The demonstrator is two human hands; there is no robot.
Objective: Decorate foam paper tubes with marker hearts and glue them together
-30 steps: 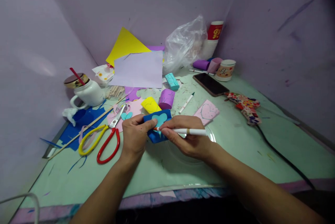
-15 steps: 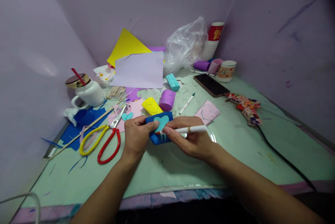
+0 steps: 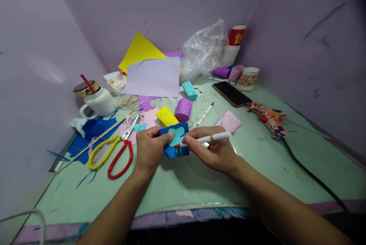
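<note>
My left hand (image 3: 153,145) grips a piece of blue paper (image 3: 171,152), its thumb pressing a light-blue heart-shaped cutout (image 3: 178,133) against it. Between the fingers of my right hand (image 3: 215,149) is a white marker (image 3: 213,137), its reddish tip at the lower edge of the heart. Just beyond the blue paper lie a yellow paper piece (image 3: 167,116) with a drawn heart and a purple paper roll (image 3: 183,110). A pink piece with a drawn heart (image 3: 228,121) rests past my right hand. Scissors (image 3: 125,137) with yellow and red handles lie left of my left hand.
At left stand a white mug (image 3: 100,101) and a long wooden stick (image 3: 98,138). Paper sheets (image 3: 154,77), a plastic bag (image 3: 200,54) and paper cups (image 3: 248,78) are at the back. A phone (image 3: 231,94) and a patterned cloth item on a black cable (image 3: 270,119) lie right.
The marker in my right hand has shifted slightly right and up along the heart's lower edge. My left hand keeps its hold on the blue paper.
</note>
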